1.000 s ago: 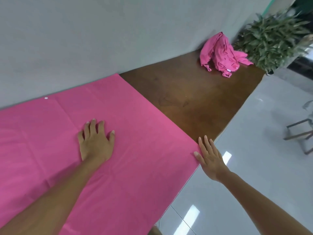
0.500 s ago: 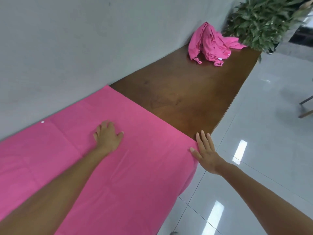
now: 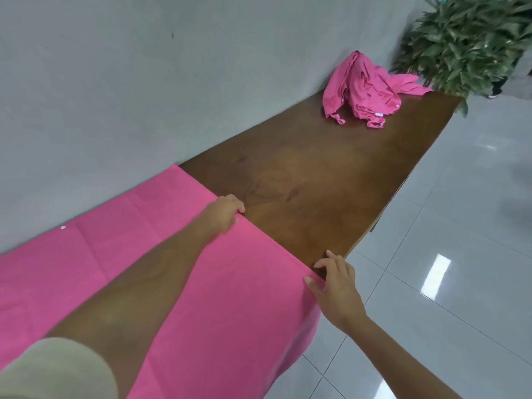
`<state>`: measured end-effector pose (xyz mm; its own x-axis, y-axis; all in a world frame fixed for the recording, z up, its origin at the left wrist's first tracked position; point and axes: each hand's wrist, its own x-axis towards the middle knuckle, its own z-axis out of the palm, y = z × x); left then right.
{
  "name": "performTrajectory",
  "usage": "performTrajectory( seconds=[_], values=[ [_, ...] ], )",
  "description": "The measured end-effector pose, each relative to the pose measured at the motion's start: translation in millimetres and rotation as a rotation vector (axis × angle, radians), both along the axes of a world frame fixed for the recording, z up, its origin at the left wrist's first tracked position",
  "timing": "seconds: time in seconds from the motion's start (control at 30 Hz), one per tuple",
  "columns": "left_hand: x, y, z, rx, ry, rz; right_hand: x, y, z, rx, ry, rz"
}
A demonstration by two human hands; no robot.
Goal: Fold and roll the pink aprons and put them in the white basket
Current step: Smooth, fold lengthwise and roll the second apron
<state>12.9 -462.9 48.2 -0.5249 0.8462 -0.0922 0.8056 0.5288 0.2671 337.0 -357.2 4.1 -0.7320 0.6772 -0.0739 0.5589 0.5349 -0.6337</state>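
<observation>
A pink apron (image 3: 184, 283) lies spread flat over the near part of the brown wooden table (image 3: 331, 180), its front edge hanging off the table. My left hand (image 3: 226, 213) is at the apron's right edge, fingers curled onto the hem. My right hand (image 3: 335, 283) rests at the apron's near right corner by the table edge, thumb on the cloth and fingers fairly straight. A second pink apron (image 3: 365, 87) lies crumpled at the far end of the table against the wall. No white basket is in view.
A grey wall (image 3: 144, 82) runs along the table's far side. A leafy green plant (image 3: 466, 41) stands past the table's far end. Glossy white floor tiles (image 3: 446, 254) lie to the right of the table.
My left hand has slid from the middle of the apron to its right edge and curled its fingers there. My right hand stays at the near corner. The view has shifted along the table.
</observation>
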Motion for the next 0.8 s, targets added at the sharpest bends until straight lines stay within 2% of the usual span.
performTrajectory(
  seconds=[0.17, 0.4, 0.8],
  values=[
    [-6, 16, 0, -0.059, 0.048, 0.004, -3, 6, 5, 0.000, -0.027, -0.004],
    [-4, 3, 7, -0.050, 0.120, -0.020, 8, 20, 15, 0.013, -0.114, 0.129],
    [15, -63, 32, 0.070, 0.070, 0.063, 41, -7, 22, -0.066, 0.114, 0.267]
  ],
)
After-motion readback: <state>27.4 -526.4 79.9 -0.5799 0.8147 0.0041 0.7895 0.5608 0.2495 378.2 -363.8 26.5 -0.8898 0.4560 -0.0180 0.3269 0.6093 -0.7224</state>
